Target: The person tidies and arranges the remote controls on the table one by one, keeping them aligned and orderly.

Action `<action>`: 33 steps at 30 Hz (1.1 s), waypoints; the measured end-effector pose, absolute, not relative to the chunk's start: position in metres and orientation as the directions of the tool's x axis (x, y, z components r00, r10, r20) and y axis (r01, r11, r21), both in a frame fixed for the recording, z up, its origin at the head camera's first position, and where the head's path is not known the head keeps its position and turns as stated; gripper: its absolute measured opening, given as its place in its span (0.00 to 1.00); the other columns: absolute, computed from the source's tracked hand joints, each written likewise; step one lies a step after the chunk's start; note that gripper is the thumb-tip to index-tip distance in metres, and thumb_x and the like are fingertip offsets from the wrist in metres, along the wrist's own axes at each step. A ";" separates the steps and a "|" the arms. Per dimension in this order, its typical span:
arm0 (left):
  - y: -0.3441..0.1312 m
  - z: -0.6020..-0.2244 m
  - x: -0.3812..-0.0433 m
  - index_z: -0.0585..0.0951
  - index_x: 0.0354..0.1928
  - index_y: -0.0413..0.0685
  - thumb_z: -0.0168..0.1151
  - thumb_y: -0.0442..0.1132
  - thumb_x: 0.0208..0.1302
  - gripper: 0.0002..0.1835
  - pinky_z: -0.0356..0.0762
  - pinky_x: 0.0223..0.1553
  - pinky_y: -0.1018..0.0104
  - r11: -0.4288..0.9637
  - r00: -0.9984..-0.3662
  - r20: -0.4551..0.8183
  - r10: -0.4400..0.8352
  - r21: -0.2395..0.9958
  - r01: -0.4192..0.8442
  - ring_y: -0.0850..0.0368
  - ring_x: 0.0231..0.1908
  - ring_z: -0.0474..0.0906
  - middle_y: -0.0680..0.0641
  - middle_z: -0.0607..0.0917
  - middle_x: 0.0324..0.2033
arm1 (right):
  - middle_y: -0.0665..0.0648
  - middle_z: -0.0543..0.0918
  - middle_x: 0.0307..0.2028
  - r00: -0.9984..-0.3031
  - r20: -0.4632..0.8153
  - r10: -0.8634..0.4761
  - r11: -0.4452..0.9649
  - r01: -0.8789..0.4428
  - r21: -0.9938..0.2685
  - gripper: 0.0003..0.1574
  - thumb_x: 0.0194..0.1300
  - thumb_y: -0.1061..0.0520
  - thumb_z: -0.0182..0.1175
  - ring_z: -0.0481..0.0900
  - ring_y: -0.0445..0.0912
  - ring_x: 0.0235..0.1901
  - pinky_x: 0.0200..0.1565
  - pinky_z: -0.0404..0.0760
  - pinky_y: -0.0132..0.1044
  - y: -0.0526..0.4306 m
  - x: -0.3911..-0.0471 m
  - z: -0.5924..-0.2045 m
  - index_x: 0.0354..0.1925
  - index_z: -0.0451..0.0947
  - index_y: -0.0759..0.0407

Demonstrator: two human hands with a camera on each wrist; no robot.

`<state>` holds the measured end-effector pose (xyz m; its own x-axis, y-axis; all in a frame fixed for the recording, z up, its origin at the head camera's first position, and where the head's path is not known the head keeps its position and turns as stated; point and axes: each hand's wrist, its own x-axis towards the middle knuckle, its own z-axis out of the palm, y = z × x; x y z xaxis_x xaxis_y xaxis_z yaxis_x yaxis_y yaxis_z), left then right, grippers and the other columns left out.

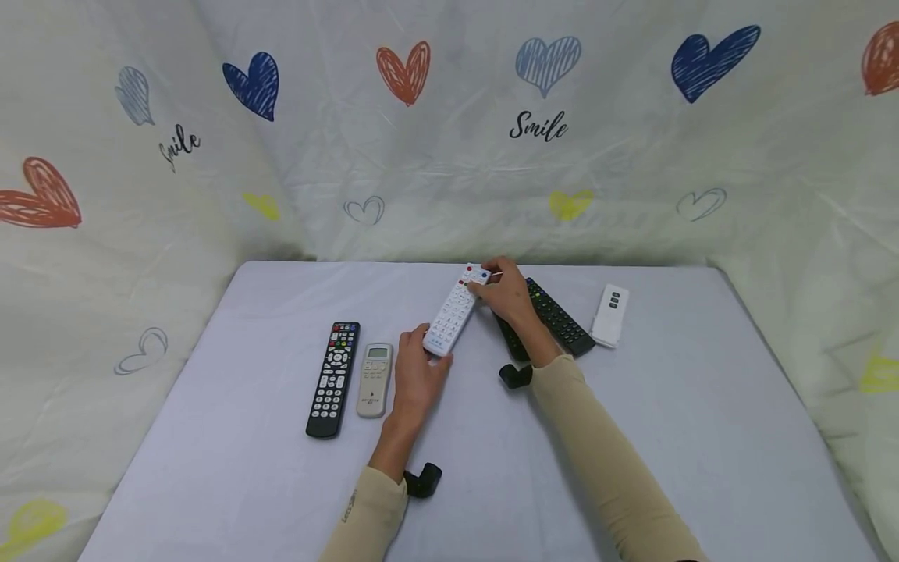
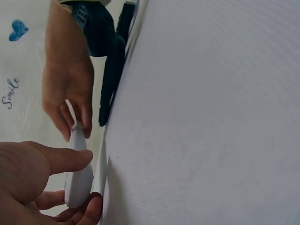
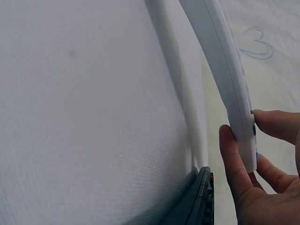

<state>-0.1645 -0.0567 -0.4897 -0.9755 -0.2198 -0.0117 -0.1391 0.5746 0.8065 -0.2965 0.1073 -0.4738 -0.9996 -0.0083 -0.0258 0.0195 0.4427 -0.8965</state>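
on table (image 1: 267,492): two remotes (image 1: 333,380) left, others (image 1: 559,318) right | between, above: held remote (image 1: 455,312)

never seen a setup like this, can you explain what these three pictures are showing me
There is no robot here, just a person's left hand and right hand. One picture comes from a camera on the head, looking forward and down; the other two come from cameras on each wrist, close to the work. On the table, a black remote and a grey remote lie to the left. To the right are a dark remote, another one partly hidden, and a small white remote. Both hands hold a white remote, one at each end, above the table.
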 end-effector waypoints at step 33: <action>-0.061 -0.494 -0.148 0.73 0.72 0.42 0.79 0.36 0.57 0.40 0.84 0.56 0.58 0.544 -0.981 0.109 -0.162 0.839 0.003 0.51 0.55 0.80 0.41 0.78 0.58 | 0.65 0.73 0.64 -0.988 -0.048 -0.148 0.171 0.022 -0.985 0.33 0.69 0.63 0.67 0.86 0.55 0.47 0.39 0.91 0.42 0.105 -0.292 -0.480 0.70 0.71 0.62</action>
<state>-0.1483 -0.0608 -0.4942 -0.9807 -0.1623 0.1087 0.0029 0.5442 0.8390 -0.2922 0.1054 -0.4804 -0.9879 -0.1475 -0.0478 0.0222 0.1706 -0.9851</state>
